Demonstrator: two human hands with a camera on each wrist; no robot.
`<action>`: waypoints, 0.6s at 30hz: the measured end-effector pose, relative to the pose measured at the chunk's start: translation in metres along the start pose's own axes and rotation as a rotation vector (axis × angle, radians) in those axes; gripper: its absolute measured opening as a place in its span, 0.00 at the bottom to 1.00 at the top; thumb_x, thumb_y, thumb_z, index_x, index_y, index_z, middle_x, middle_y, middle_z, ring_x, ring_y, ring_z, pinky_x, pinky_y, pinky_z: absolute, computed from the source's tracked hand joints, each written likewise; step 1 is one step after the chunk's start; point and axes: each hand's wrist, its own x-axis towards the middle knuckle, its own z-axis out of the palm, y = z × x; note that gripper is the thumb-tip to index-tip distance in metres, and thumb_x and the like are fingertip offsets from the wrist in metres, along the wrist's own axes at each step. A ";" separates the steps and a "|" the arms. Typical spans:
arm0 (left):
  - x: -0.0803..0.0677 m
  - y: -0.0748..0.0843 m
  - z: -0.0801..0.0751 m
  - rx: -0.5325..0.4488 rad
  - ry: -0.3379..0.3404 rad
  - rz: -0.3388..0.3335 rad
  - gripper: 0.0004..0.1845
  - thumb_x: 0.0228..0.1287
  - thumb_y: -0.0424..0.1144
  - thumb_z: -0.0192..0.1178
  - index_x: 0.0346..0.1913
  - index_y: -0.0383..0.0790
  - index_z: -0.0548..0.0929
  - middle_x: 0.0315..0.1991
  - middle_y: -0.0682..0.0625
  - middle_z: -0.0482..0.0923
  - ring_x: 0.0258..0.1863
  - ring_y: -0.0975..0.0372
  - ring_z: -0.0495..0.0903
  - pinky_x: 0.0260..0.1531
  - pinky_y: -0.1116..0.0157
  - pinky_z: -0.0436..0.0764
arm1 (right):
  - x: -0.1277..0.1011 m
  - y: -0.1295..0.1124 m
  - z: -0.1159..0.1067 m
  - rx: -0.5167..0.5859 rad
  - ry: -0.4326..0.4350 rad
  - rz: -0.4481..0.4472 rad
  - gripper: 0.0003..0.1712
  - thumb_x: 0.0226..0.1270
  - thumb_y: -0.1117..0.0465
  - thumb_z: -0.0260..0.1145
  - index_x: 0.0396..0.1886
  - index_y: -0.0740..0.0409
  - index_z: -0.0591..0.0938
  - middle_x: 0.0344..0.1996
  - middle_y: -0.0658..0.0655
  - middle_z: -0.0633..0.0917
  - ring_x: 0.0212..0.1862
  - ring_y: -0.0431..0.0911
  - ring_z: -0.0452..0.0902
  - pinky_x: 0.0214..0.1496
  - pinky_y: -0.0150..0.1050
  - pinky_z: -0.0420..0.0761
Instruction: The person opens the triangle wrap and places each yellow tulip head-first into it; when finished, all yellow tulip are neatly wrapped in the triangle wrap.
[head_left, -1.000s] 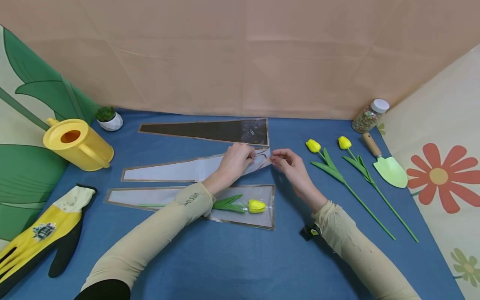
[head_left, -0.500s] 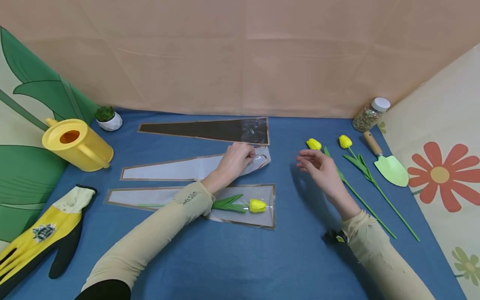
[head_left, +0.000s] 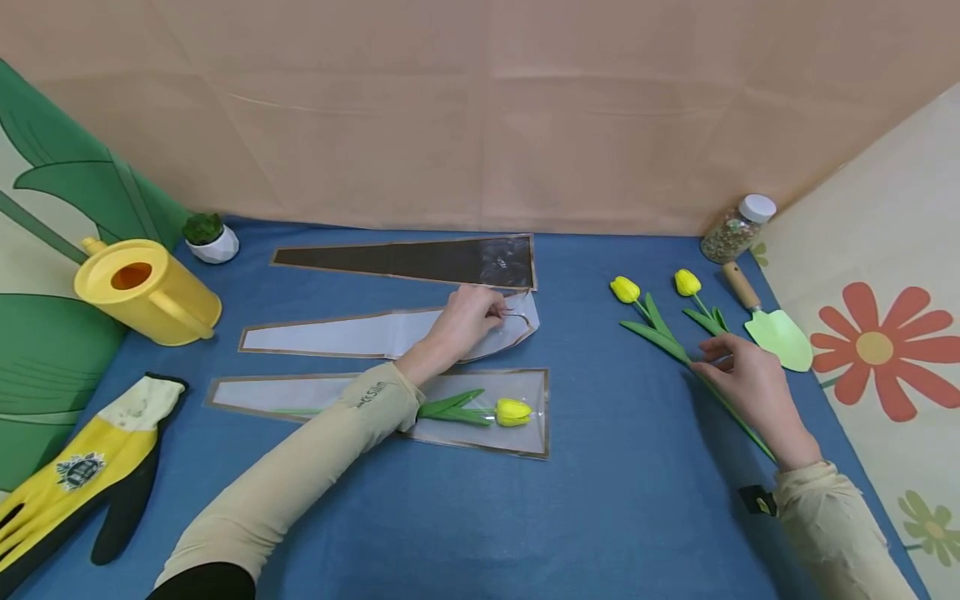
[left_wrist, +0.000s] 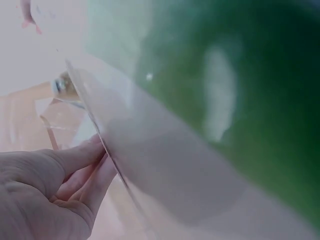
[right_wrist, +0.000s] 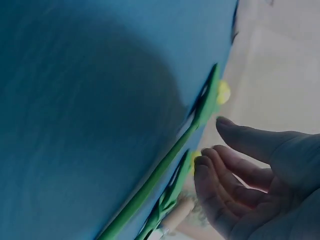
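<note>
My left hand [head_left: 468, 321] pinches the wide end of the middle white-backed clear flower sleeve [head_left: 322, 336], whose corner is lifted and curled. In the left wrist view, thumb and fingers grip the edge of the film [left_wrist: 170, 170]. My right hand [head_left: 742, 379] hovers over the stems of two yellow artificial tulips, thumb and fingers apart with nothing between them. The nearer tulip [head_left: 660, 337] runs by the fingertips; the other tulip [head_left: 687, 283] is partly hidden behind the hand. Another tulip [head_left: 513, 412] lies inside the front sleeve [head_left: 517, 383], its stem partly covered by the left forearm.
A black sleeve [head_left: 405, 260] lies at the back. On the left are a yellow watering can [head_left: 150, 292], a small potted plant [head_left: 212, 240] and a yellow-black glove [head_left: 90, 467]. A green trowel [head_left: 780, 337] and a jar [head_left: 731, 233] stand at the right.
My right hand has let go of the middle sleeve's end and moved right, over the tulip stems. My left hand has stayed on the sleeve.
</note>
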 end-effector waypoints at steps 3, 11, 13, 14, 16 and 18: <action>0.000 0.000 -0.001 -0.016 -0.008 -0.003 0.06 0.68 0.27 0.72 0.45 0.36 0.93 0.40 0.46 0.91 0.41 0.57 0.89 0.46 0.60 0.86 | -0.002 0.009 0.000 -0.029 -0.027 0.004 0.18 0.67 0.64 0.80 0.48 0.73 0.85 0.39 0.69 0.88 0.38 0.61 0.87 0.35 0.50 0.83; -0.001 0.001 -0.001 -0.025 -0.018 -0.016 0.05 0.69 0.27 0.72 0.45 0.36 0.93 0.39 0.47 0.91 0.40 0.57 0.89 0.46 0.59 0.86 | 0.001 0.018 0.004 -0.051 -0.076 0.015 0.16 0.65 0.63 0.81 0.43 0.71 0.86 0.34 0.65 0.88 0.35 0.57 0.85 0.33 0.47 0.81; -0.001 0.001 -0.001 -0.028 -0.011 -0.014 0.05 0.68 0.27 0.73 0.44 0.36 0.93 0.39 0.47 0.91 0.40 0.58 0.89 0.45 0.60 0.86 | 0.002 0.018 0.006 -0.054 -0.072 0.016 0.15 0.66 0.63 0.81 0.43 0.71 0.86 0.34 0.66 0.88 0.35 0.58 0.85 0.34 0.51 0.82; -0.002 0.001 -0.001 -0.030 -0.008 -0.014 0.05 0.68 0.27 0.73 0.44 0.36 0.93 0.39 0.47 0.91 0.40 0.58 0.89 0.45 0.60 0.86 | 0.003 0.019 0.006 -0.057 -0.070 0.018 0.15 0.66 0.63 0.80 0.43 0.71 0.86 0.35 0.66 0.89 0.35 0.58 0.85 0.35 0.53 0.83; -0.002 0.000 0.000 -0.032 -0.005 -0.015 0.05 0.68 0.27 0.73 0.44 0.36 0.94 0.40 0.46 0.91 0.40 0.58 0.89 0.45 0.60 0.86 | 0.004 0.019 0.007 -0.065 -0.068 0.017 0.14 0.67 0.63 0.80 0.42 0.71 0.87 0.35 0.66 0.89 0.35 0.58 0.85 0.35 0.54 0.83; -0.002 0.000 0.000 -0.033 -0.003 -0.019 0.05 0.68 0.28 0.73 0.44 0.36 0.94 0.40 0.47 0.91 0.41 0.58 0.89 0.45 0.60 0.86 | 0.006 0.018 0.008 -0.074 -0.066 0.014 0.13 0.68 0.63 0.79 0.42 0.70 0.87 0.34 0.65 0.89 0.34 0.56 0.84 0.33 0.53 0.82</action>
